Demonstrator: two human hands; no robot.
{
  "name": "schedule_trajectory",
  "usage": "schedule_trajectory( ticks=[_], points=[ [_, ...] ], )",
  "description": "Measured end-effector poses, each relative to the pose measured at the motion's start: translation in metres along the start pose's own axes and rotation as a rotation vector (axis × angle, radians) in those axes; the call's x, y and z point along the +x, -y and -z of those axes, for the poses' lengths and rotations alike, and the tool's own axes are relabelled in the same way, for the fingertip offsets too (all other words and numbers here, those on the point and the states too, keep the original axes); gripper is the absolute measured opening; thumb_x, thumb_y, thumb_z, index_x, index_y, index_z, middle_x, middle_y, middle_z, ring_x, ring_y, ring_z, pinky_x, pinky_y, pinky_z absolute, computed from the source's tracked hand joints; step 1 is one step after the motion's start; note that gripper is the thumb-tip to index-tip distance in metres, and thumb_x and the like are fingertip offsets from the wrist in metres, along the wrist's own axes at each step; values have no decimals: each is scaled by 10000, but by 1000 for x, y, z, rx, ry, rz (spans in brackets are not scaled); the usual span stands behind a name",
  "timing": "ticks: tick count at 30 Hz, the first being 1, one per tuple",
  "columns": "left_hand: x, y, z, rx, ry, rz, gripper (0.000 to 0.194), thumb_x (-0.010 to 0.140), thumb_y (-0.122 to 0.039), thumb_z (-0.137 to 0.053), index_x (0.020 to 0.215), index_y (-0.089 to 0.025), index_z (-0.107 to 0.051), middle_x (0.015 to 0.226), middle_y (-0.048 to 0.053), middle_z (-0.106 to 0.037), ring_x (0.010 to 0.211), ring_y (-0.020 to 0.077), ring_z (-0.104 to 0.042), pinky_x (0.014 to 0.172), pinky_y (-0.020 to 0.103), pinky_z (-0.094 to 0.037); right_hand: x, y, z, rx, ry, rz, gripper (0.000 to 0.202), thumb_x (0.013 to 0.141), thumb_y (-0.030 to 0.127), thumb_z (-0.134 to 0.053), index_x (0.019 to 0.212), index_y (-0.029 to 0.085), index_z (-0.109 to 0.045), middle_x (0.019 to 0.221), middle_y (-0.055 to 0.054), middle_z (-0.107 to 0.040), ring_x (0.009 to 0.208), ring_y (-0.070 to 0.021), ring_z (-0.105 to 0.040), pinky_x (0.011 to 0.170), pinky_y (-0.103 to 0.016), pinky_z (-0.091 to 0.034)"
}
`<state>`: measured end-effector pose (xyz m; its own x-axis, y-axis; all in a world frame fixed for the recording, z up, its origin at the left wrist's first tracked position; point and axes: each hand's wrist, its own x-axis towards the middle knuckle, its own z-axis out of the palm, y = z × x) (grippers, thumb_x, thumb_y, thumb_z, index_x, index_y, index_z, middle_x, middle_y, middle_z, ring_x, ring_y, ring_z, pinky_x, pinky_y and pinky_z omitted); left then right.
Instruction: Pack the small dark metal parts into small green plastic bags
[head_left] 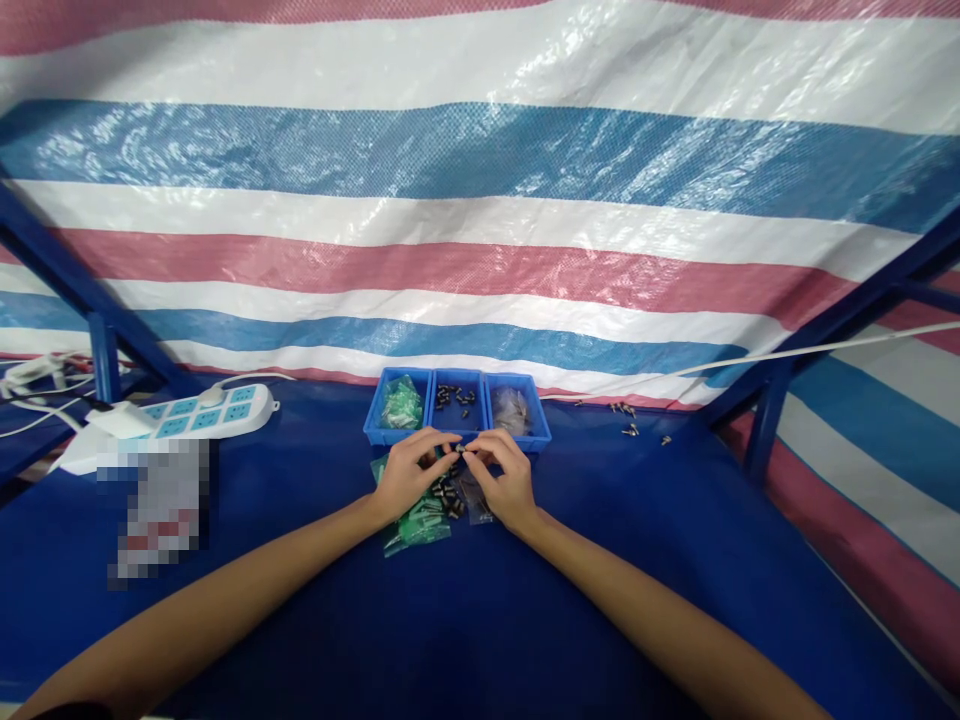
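Observation:
Between the fingertips of both hands is a small dark, metallic-looking part [460,449], too small to name. My left hand [409,474] pinches it from one side and my right hand [507,480] from the other. Below the hands lie a clear bag with green pieces [421,528], a loose heap of small black and brass-coloured parts [448,496] and a clear bag of greyish parts [478,503], partly hidden. Just beyond my fingers stand three joined blue bins: the left bin [381,437] with a green-filled bag, the middle bin [459,418] with small dark parts, the right bin [538,432] with a greyish bag.
A white power strip [251,410] with plugged-in cords lies at the left of the blue table [600,600]. Nearer me is a blurred grey item [169,500]. Several small metal parts [630,430] are scattered at the back right. Striped sheeting [480,270] hangs behind; blue frame bars [772,400] stand on both sides.

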<state>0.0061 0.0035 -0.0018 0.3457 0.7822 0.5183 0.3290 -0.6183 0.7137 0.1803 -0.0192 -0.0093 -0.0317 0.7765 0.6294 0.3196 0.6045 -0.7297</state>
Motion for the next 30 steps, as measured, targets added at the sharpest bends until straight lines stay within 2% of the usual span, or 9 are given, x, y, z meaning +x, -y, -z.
schedule_trajectory(
  ticks=[15, 22, 30],
  points=[
    [-1, -4, 2, 12, -15, -26, 202, 870, -324, -585, 979, -182, -677, 803, 32, -630, 562, 89, -512, 543, 209, -436, 1, -1, -1, 30, 51, 4, 70, 894, 241, -538, 887, 189, -583, 825, -28, -551, 680, -129, -532, 588, -246, -449],
    [-1, -4, 3, 14, -21, -44, 193, 872, -322, -580, 953, -174, -674, 817, 45, -641, 636, 114, -561, 574, 217, -463, 0, -3, -2, 40, 89, -32, 77, 902, 253, -524, 881, 191, -565, 804, -23, -531, 670, -128, -523, 588, -243, -450],
    [-2, -2, 1, 11, -22, -47, 194, 865, -308, -595, 1001, -188, -665, 813, 30, -630, 577, 90, -522, 570, 211, -464, -2, -6, -2, 31, 103, -48, 91, 910, 267, -504, 901, 189, -551, 803, -23, -534, 664, -126, -537, 585, -239, -453]
  ],
)
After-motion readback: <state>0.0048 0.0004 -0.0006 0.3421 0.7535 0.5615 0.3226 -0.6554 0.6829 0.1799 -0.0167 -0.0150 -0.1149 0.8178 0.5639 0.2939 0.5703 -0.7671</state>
